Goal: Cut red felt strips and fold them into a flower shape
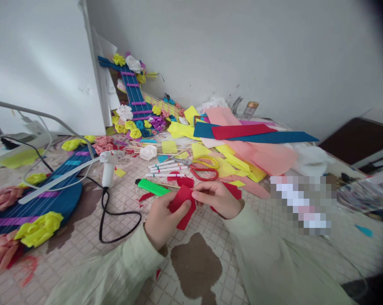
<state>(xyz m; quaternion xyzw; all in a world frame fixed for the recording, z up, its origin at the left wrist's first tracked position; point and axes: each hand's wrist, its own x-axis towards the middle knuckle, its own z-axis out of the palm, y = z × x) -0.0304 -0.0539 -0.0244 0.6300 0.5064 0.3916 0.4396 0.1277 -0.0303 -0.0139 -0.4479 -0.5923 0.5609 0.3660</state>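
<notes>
In the head view, pinching red paper [181, 197] between thumb and curled fingers of the left hand [164, 216], and nipping the upper right edge of that same sheet between thumb and fingertips of the right hand [218, 198]; unable to see the remaining right fingertips. Holding this paper over the patterned tabletop [124, 199], just beside the right end of the green box cutter [153, 187] and nearer the body. Wearing pale green sleeves [132, 258] on both arms. Can see another red piece [236, 191] right of the box cutter, partly behind the right hand. Can make out white felt-tip markers [166, 167] just behind the box cutter, and, to its right and farther back, scissors [191, 164] with one yellow and one red loop. Can spot a white glue gun [108, 171] left of the box cutter, trailing a black cord [120, 241], and, farther left, a blue paper guitar [67, 192] trimmed with crumpled flowers. Can find a second blue guitar [134, 95] well behind the box cutter, leaning upright among yellow, white and purple flowers, and, behind it to the right, overlapping salmon sheets [267, 154] beneath a dark blue strip [290, 136] and a red strip [242, 130]
</notes>
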